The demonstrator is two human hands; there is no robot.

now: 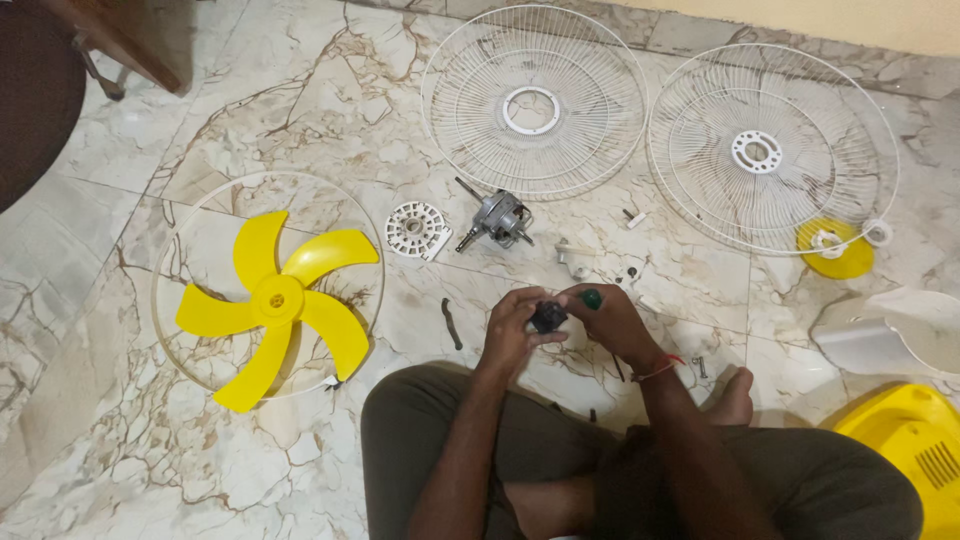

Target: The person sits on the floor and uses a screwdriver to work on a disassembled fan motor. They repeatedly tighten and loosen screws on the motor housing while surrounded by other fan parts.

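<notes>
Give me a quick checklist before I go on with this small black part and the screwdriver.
1. Small black part held in left hand: ok.
2. Green-handled screwdriver in right hand: ok.
3. Tip seated on the part: cannot tell, fingers hide it.
4. Motor lying on the floor close ahead: ok.
5. Yellow fan blade apart from the hands: ok.
6. Loose screws gathered together: not ok, scattered on the floor.
</notes>
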